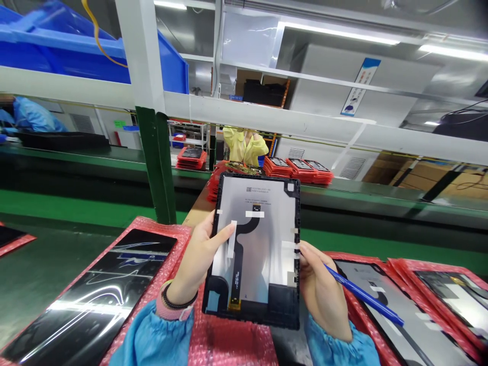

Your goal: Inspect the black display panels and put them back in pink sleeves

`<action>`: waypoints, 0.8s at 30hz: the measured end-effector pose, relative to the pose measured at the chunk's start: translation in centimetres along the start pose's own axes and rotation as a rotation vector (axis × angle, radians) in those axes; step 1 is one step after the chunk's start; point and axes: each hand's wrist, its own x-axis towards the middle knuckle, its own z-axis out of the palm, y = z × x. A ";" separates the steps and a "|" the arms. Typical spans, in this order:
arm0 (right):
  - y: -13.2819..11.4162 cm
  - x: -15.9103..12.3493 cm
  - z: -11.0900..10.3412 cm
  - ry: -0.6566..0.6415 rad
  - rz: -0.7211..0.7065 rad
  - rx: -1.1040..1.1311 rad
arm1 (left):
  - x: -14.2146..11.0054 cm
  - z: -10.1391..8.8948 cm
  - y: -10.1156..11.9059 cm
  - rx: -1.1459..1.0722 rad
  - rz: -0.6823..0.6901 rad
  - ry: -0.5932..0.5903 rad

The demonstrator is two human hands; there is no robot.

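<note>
I had a tablet display panel point(251, 249) raised in both hands, its silver back facing the camera, above a sheet of red bubble wrap point(229, 340) on the counter point(198, 213). One black flex cable point(238, 264) curved across the back. Two white tape strips point(232, 239) stood out clearly on it, with more along the right edge. Near the top edge was one QR-code label point(253, 189), but its print was too small for me to read.

My left hand point(198, 259) held a firm, wide grip on the panel's left edge, with the thumb across the back. A black beaded bracelet point(179, 297) and a pink band circled that wrist, just above a blue sleeve point(152, 343). My right hand point(324, 290) kept a narrow grip on one blue marker pen point(362, 295), its fingers against the panel's right edge.

Four more panels lay in red bubble wrap around me: one screen-up just left of my hands point(87, 290), a sliver of another at the far left point(11, 236), and two to the right point(400, 315) point(453, 300). Beyond them, at least five red-wrapped stacks point(301, 170) sat along a green conveyor point(381, 195). Across the line stood a co-worker in a yellow smock point(244, 145), and a second in blue point(30, 114) was at the left. One blue plastic bin point(91, 56) sat overhead.
</note>
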 end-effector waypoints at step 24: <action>0.0 -0.1 -0.2 0.012 0.031 -0.028 | 0.0 0.0 0.3 -0.051 -0.051 0.005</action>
